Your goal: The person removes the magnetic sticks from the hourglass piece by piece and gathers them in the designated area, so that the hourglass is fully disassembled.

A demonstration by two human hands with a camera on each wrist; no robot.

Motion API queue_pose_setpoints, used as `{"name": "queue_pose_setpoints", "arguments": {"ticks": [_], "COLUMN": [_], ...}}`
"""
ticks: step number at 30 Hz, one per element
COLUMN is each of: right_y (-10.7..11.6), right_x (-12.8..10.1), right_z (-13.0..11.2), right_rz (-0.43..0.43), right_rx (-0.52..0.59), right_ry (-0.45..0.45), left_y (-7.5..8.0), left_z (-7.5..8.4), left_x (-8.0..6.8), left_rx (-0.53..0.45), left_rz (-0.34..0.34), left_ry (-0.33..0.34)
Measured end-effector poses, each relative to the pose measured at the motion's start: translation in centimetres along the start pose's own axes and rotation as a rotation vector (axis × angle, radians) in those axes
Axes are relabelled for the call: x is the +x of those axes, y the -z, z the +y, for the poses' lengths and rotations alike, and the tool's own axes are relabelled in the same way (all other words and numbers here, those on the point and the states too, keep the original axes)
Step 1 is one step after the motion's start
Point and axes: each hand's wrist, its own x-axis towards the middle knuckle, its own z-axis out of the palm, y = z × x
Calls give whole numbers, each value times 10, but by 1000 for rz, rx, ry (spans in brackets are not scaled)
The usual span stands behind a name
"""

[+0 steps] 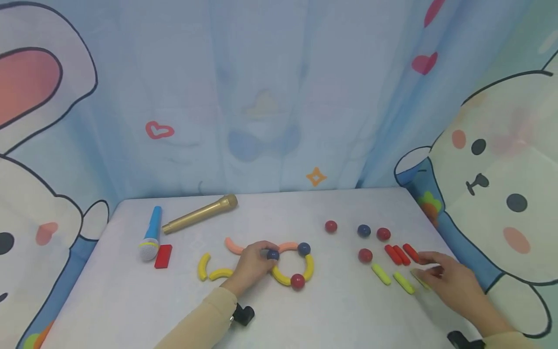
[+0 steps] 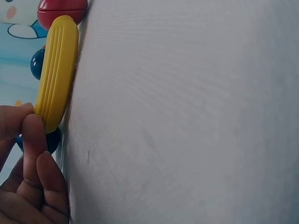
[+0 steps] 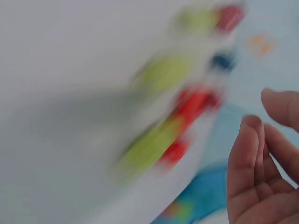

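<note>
White tabletop (image 1: 131, 300), near its front edge: your left hand (image 1: 252, 265) pinches the blue ball (image 1: 272, 254) on the stick ring (light, hard, slippery, so grip its sides), right hand (image 1: 449, 283) relaxed, holding nothing.

- White table (image 1: 305, 310), with a printed curtain behind it.
- Far left: gold microphone (image 1: 200, 213), blue toy microphone (image 1: 150, 235), red block (image 1: 163, 256).
- Middle: ring of curved yellow pieces (image 1: 293, 266) and balls, with loose curved pieces beside it.
- Right: loose red balls (image 1: 331, 226) and one blue, red sticks (image 1: 401, 254), yellow-green sticks (image 1: 381, 274).
</note>
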Motion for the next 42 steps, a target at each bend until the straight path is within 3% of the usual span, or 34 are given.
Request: {"name": "queue_pose_setpoints", "arguments": {"ticks": [2, 6, 9, 11, 13, 19, 22, 26, 37, 42], "right_y": [-13, -56, -89, -105, -115, -125, -128, -130, -134, -133], "right_x": [5, 17, 23, 26, 29, 32, 32, 32, 36, 36], "right_z": [-43, -116, -148, -158, -162, -168, -173, -174, -163, -161], "right_rz": [-4, -170, -302, -336, -342, -341, -324, -299, -391, -432], "right_rx": [39, 157, 198, 182, 160, 32, -46, -91, 136, 211], "right_ry": [102, 284, 394, 455, 490, 521, 550, 571, 484, 452], "left_y": [2, 1, 0, 1, 1, 1, 0, -2, -1, -3], "left_z": [-2, -5, -6, -5, -4, -4, -5, -5, -5, -5], "left_x": [-1, -4, -7, -9, -10, -11, -10, -8, -7, -7], "left_rx": [13, 63, 96, 94, 86, 227, 300, 307, 198, 194], "left_rz": [4, -3, -31, -67, -116, -248, -270, -274, -275, -272], "left_ry": [8, -19, -142, -231, -284, -257, -275, -290, -246, -234]}}
